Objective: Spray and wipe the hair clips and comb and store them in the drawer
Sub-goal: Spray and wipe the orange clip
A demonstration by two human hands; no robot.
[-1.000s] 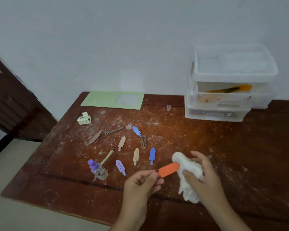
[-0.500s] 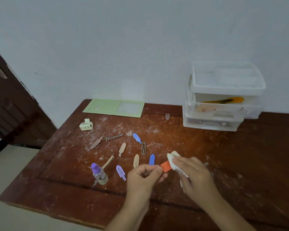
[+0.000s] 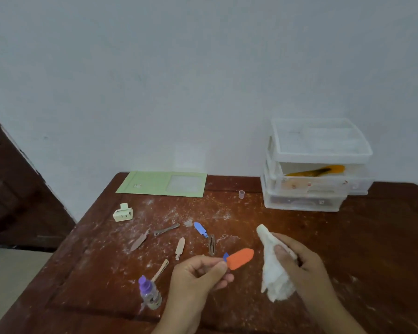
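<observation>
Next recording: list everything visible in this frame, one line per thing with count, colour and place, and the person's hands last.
Flat orange hair clip: 1, orange, pinched in the left hand above the table.
White crumpled cloth: 1, white, gripped in the right hand.
Flat blue hair clip: 1 in full view, blue, mid-table; a second blue tip peeks from behind the orange clip.
Beige and brown flat clips: about five, scattered mid-table.
Cream claw clip: 1, far left of table.
Small spray bottle with purple cap: 1, clear, near edge.
Green card folder: 1, by the wall.
Clear plastic drawer unit: 1, back right.
Small clear cap: 1, beside the drawers.
Brown wooden table: 1, dusty.
Left hand: pinches the clip.
Right hand: grips the cloth.
</observation>
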